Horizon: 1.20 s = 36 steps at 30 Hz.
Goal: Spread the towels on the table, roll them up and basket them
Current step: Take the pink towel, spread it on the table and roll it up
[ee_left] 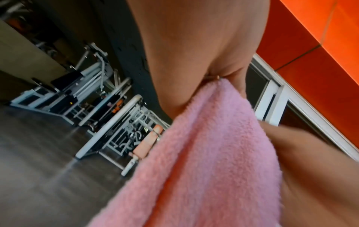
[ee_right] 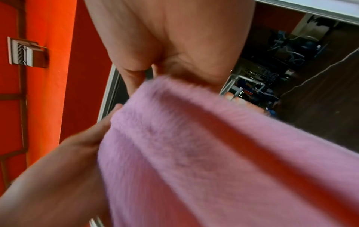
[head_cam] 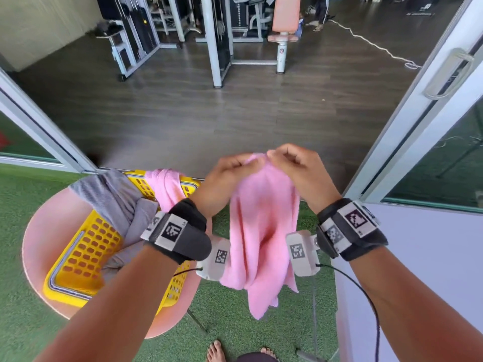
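both hands (head_cam: 264, 168) pinching fluffy pink towel (head_cam: 264, 231) in hanging folds; perforated yellow basket (head_cam: 86, 257) beside

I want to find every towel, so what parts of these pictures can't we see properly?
- Yellow basket: head view; the left forearm and the grey towel cover part of its inside, so a count is impossible.
- Second pink towel: head view; its lower end is behind the left wrist strap.
- Held pink towel: both wrist views are blurred, and its lower part is cut off.
- Table: head view; cut off at the right edge.

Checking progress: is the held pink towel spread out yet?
No. The pink towel hangs bunched in folds, pinched at its top by left hand and right hand.
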Available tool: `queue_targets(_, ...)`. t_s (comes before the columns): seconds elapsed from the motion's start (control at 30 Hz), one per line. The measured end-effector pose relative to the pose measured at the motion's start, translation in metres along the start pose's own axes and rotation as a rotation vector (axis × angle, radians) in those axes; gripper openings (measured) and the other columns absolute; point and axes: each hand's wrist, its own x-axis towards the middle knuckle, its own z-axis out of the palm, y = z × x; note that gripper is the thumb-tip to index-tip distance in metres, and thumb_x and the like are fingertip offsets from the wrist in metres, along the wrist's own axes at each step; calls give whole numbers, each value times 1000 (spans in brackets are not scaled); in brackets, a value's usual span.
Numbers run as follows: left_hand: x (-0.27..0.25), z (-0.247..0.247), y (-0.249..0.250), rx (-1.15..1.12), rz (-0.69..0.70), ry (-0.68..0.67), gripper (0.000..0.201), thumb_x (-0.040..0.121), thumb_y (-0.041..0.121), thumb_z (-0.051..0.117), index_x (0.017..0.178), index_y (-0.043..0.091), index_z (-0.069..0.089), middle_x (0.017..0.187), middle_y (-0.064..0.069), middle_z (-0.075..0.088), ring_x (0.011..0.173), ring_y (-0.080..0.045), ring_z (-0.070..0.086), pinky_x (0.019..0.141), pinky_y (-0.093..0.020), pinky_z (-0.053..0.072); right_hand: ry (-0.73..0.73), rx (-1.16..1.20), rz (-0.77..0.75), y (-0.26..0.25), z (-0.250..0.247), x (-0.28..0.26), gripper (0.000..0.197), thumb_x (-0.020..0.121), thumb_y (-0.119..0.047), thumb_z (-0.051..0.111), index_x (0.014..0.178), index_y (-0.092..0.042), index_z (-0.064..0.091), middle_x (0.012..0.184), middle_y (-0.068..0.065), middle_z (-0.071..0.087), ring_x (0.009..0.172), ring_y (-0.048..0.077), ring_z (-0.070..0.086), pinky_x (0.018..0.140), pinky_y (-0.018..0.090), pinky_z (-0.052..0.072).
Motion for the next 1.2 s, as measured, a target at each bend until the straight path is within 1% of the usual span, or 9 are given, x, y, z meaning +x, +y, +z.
queue_targets(0.13, 11, -20, 12, -39, 8, 191, 24, 92, 17, 59, 70, 17, 51, 69, 2, 44, 67, -9, 42, 62, -25, 35, -66, -26, 78, 23, 10, -19, 41, 97, -20, 56, 63, -1, 40, 65, 4, 28, 60, 10, 27, 52, 24, 20)
queue_targets(0.27, -4, -3, 3, 114, -55, 10, 20, 97, 15, 53, 78, 12, 60, 73, 15, 54, 70, 3, 47, 67, -12, 38, -11, -98, -29, -1, 0, -7, 40, 97, -19, 56, 63, -3, 42, 63, 1, 30, 59, 6, 28, 53, 23, 24)
queue_targets(0.37, -8, 6, 2, 72, -25, -85, 23, 99, 15, 49, 97, -1, 66, 93, -1, 63, 89, -11, 54, 84, -28, 45, -29, -41, -74, -15, 2, -3, 32, 97, -18, 55, 70, 0, 57, 62, 0, 45, 60, 4, 38, 56, 18, 30)
queue_targets(0.57, 4, -13, 2, -156, 4, 242, 22, 87, 26, 64, 72, 12, 56, 73, -6, 45, 76, -18, 41, 76, -36, 32, -106, -63, 56, 21, 8, -20, 38, 98, -18, 53, 64, -10, 39, 66, -1, 28, 62, 6, 27, 54, 25, 21)
queue_targets(0.63, -2, -4, -8, -87, -32, 190, 19, 85, 32, 63, 73, 18, 65, 77, 2, 56, 81, -12, 48, 83, -33, 37, -43, -83, 26, 12, 0, -16, 38, 98, -19, 54, 63, -16, 37, 64, -5, 26, 60, 4, 26, 54, 24, 21)
queue_targets(0.77, -13, 17, -15, 67, -78, -24, 32, 98, 20, 52, 90, -9, 59, 86, -8, 54, 84, -17, 47, 75, -36, 40, 33, -108, -62, -7, -7, -4, 42, 97, -20, 55, 59, -21, 37, 56, -13, 30, 56, 2, 28, 54, 21, 25)
queue_targets(0.87, -2, 2, -1, -60, 6, 158, 21, 94, 16, 58, 86, -1, 65, 85, -13, 59, 84, -21, 52, 77, -37, 43, -104, -99, 29, 13, -2, -17, 36, 98, -24, 55, 66, -10, 47, 64, -5, 35, 63, 5, 33, 57, 27, 26)
queue_targets(1.0, 1, -14, 0, 9, 14, 375, 35, 88, 19, 64, 57, 22, 47, 59, 5, 36, 59, -9, 34, 60, -28, 27, -230, -109, 70, 37, -2, -38, 38, 99, -22, 51, 67, -4, 41, 67, -2, 30, 63, 8, 31, 57, 29, 24)
queue_targets(1.2, -22, 24, -28, 61, -107, -51, 16, 96, 12, 53, 88, 2, 62, 81, 3, 57, 78, -9, 50, 73, -24, 39, 8, -148, -51, 8, -12, -15, 38, 97, -20, 55, 63, -14, 39, 59, -10, 28, 56, 3, 28, 54, 22, 25)
